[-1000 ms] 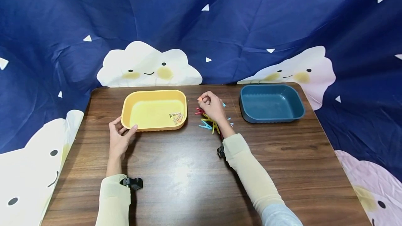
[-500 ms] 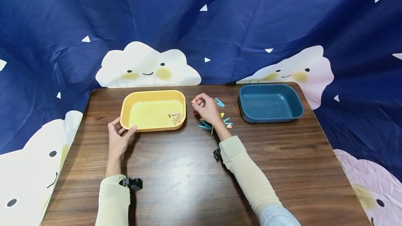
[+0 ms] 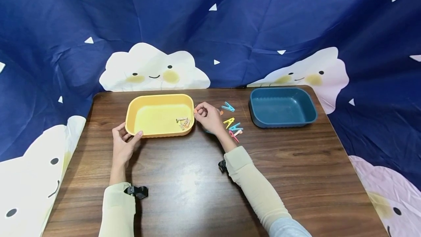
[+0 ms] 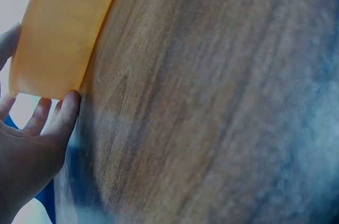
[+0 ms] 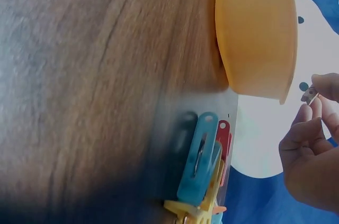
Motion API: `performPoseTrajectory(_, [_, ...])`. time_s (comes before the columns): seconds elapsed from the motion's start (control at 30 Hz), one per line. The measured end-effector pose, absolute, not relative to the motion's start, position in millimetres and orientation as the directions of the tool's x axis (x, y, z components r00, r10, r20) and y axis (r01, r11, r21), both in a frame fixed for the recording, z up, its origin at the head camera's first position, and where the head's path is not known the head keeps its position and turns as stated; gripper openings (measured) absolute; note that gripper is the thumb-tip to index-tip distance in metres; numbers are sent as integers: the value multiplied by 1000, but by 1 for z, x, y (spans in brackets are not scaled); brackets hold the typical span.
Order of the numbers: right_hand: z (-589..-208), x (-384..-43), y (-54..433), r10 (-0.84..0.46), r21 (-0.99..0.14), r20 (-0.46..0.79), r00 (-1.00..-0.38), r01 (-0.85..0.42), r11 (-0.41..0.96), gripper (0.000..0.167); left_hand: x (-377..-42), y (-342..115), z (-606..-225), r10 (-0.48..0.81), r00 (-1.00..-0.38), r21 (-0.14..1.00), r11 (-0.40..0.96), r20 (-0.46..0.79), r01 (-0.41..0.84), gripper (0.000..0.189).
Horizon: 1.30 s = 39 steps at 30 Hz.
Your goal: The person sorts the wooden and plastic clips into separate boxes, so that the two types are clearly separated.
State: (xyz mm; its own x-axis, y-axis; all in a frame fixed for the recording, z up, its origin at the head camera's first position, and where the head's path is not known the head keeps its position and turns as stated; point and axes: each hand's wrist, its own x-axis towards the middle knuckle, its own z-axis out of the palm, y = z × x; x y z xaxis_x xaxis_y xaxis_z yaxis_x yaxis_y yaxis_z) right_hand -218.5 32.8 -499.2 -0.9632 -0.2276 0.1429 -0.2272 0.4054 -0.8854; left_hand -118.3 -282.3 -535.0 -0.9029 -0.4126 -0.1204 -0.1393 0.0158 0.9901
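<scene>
My left hand (image 3: pixel 123 143) grips the near left corner of a yellow plastic bin (image 3: pixel 161 135), thumb at the front and fingers along the side. In the left wrist view its fingertips (image 4: pixel 70 102) touch the bin's outer wall. My right hand (image 3: pixel 209 119) pinches a small clothespin (image 5: pixel 310 95) with an orange end, right at the bin's right rim in the head view. Several small wooden clothespins (image 3: pixel 185 123) lie inside the bin, at its right end. Below the right hand lie a blue plastic clothespin (image 5: pixel 198 158) and a red one (image 5: pixel 224 134).
To the right of my right hand lie more clothespins, among them a blue one (image 3: pixel 228 106), a yellow one (image 3: pixel 229 122) and a pink one (image 3: pixel 234 136). A dark blue bin (image 3: pixel 284 124) stands at the back right of the wooden table (image 3: pixel 184 189). Behind hangs a blue cloud-print curtain (image 3: pixel 230 21).
My right hand has moved left from above the clothespin pile to the yellow bin's right rim, carrying the small clothespin. More of the pile is uncovered. My left hand stays at the bin's corner.
</scene>
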Motion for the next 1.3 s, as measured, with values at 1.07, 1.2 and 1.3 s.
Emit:
performPoseTrajectory(1.07, [-502,-205,9,-313,-789,209,-927,-348,506,16,-117,-277,-533,-405,-905,991,-22,-132,-134,77])
performPoseTrajectory(1.2, [-503,-205,8,-314,-796,204,-927,-344,498,18,-116,-279,-535,-416,-901,992,-12,-119,-125,77])
performPoseTrajectory(1.3, [-503,-205,9,-313,-798,197,-929,-338,500,19,-117,-280,-537,-421,-900,992,-3,-118,-128,76])
